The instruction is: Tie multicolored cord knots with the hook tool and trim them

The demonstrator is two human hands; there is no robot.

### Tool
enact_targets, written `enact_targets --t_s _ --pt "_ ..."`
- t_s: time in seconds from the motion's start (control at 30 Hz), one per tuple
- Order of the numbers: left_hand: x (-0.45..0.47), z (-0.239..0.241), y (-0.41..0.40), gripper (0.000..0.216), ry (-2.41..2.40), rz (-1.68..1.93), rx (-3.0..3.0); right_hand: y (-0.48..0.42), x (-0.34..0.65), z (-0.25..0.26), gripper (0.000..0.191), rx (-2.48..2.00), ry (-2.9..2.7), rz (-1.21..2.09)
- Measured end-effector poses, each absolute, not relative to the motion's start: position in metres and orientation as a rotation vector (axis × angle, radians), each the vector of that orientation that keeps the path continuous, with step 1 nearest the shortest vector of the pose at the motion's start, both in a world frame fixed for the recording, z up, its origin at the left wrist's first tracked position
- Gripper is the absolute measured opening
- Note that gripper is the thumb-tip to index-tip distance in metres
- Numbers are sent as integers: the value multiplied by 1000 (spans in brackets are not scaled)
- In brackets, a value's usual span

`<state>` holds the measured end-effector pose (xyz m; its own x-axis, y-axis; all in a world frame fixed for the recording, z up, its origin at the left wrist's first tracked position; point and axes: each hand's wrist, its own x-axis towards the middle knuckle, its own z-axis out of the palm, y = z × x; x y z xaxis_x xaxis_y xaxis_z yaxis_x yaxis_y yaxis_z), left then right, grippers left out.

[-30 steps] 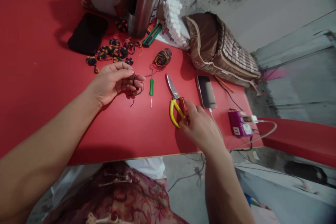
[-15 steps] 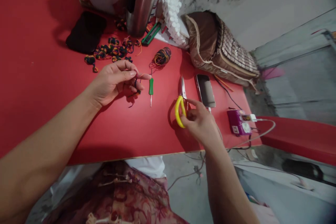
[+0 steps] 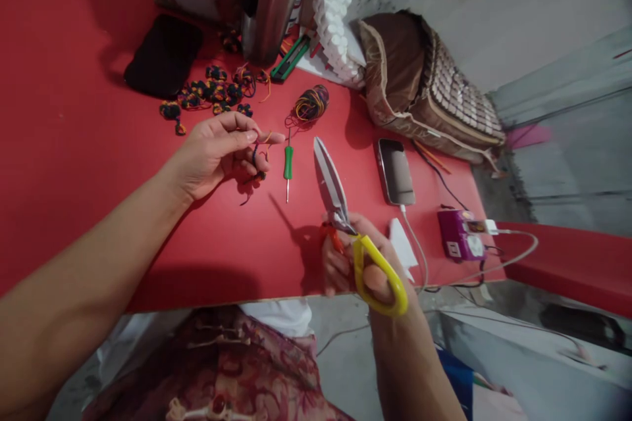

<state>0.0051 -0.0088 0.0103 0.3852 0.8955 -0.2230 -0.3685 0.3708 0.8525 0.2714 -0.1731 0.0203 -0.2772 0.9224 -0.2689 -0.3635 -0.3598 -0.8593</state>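
Observation:
My right hand (image 3: 368,266) grips yellow-handled scissors (image 3: 345,217), lifted off the red table (image 3: 74,145), blades closed and pointing away toward my left hand. My left hand (image 3: 217,151) pinches a small multicoloured crocheted piece (image 3: 255,161) with loose thread ends, just above the table. A green-handled crochet hook (image 3: 288,168) lies on the table between the two hands. A small ball of multicoloured yarn (image 3: 310,103) sits beyond the hook.
Several finished crocheted pieces (image 3: 212,92) lie beside a black pouch (image 3: 162,56). A steel flask (image 3: 274,0), white foam (image 3: 336,29) and a brown bag (image 3: 424,92) stand at the back. A phone (image 3: 395,171) with cable and a purple power adapter (image 3: 461,243) lie right.
My right hand picked the scissors up from the table, turned them and drew them toward me. My left hand stayed put, still holding the crocheted piece.

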Motion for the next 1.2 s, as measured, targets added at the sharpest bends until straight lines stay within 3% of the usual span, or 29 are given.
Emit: enact_targets --t_s 0.23,0.53,1.2 --pt "6 13 -10 23 756 916 800 -170 258 14 92 -982 -1052 1783" --pt "7 12 -9 22 706 881 785 -170 252 16 59 -1032 -1089 1799" --pt "10 16 -12 15 712 872 767 -165 246 20 57 -1103 -1157 1748"
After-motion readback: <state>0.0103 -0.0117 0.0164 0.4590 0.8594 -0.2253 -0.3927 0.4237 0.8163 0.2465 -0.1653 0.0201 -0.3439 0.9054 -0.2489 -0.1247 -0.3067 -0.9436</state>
